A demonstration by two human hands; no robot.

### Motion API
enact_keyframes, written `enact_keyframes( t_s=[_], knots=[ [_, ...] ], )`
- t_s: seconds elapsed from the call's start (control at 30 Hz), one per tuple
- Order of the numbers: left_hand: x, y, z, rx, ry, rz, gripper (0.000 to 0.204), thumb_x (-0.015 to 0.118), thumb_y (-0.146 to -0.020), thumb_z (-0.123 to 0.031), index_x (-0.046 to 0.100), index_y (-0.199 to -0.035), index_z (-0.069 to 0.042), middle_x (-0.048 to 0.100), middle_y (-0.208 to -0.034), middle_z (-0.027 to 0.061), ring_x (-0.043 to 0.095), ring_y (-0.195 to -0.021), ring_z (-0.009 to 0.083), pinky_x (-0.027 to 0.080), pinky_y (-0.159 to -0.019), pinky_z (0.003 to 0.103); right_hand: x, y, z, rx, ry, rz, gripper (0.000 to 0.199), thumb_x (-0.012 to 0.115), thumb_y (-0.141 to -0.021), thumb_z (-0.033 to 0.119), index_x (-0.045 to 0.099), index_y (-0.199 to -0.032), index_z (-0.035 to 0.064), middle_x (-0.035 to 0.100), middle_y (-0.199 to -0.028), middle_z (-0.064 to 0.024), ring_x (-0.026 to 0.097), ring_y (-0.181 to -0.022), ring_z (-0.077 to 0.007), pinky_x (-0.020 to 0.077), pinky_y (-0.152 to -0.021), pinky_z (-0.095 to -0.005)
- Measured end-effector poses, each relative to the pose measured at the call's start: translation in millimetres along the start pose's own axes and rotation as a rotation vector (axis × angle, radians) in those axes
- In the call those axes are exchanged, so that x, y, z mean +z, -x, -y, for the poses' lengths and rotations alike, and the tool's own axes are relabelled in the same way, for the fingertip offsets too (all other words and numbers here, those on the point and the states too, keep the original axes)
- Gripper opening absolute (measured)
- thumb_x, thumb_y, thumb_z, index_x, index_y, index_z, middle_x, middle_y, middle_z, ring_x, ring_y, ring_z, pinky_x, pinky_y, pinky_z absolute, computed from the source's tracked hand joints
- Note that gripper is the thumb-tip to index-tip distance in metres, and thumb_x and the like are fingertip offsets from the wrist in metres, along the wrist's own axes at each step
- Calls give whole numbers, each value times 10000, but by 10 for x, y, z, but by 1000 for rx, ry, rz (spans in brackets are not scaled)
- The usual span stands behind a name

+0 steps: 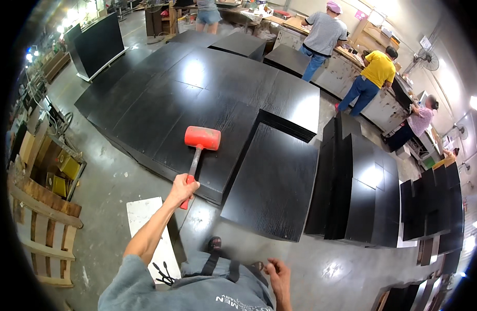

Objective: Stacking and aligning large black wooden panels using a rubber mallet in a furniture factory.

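Note:
My left hand [182, 189] is closed round the red grip of a rubber mallet [202, 138], my arm stretched forward. The mallet's red head is over the near part of a wide stack of black wood-grain panels [160, 114]; whether it touches the top cannot be told. Beside that stack, to the right, stands a separate stack of black panels [274, 179], with a dark gap between them. My right hand [278, 274] hangs low by my right side, fingers curled in, with nothing visible in it.
More black panel stacks [370, 186] stand to the right. A white board [151, 228] lies on the floor beside my left arm, and a wooden pallet [46, 228] is at far left. Several people work along a bench [326, 54] at the back; a black panel [98, 46] stands upright back left.

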State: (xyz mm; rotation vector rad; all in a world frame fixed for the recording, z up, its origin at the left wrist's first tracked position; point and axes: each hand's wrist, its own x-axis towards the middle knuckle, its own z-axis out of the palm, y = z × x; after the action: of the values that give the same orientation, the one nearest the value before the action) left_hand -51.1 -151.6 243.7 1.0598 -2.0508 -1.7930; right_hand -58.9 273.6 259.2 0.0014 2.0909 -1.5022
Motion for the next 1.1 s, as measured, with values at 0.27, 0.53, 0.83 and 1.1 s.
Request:
enact_keyframes(
  t_s=[0.27,0.53,0.83,1.1],
  knots=[
    [-232,-181,399,82,-388,-250,418,721,-823,-319,648,-937,77,685,-772,190,687,-706,290,546,-689,407,410,-144,415,-71,229,173,315,636,-928,187,640,-1170,-14,719,-995,-151,688,-881,-180,533,-797,-305],
    [-394,968,1830,-79,217,-720,240,643,-874,-204,649,-925,31,662,-798,111,642,-699,213,526,-607,336,246,-276,294,-364,440,369,285,621,-947,183,619,-1190,34,708,-975,-175,697,-829,-245,538,-728,-341],
    [305,3634,3378,-912,269,-565,177,565,-837,-28,582,-664,8,554,-552,126,577,-451,241,402,-354,360,87,-265,-428,-545,601,750,302,583,-953,223,596,-1195,44,689,-990,-189,665,-906,-339,515,-809,-415],
    [244,4293,3216,-832,129,-736,157,590,-851,-59,662,-771,56,662,-665,127,649,-556,188,528,-488,310,130,-269,-1172,-583,614,915,256,631,-882,129,652,-1122,41,689,-884,-191,675,-735,-297,527,-667,-369]
  ],
)
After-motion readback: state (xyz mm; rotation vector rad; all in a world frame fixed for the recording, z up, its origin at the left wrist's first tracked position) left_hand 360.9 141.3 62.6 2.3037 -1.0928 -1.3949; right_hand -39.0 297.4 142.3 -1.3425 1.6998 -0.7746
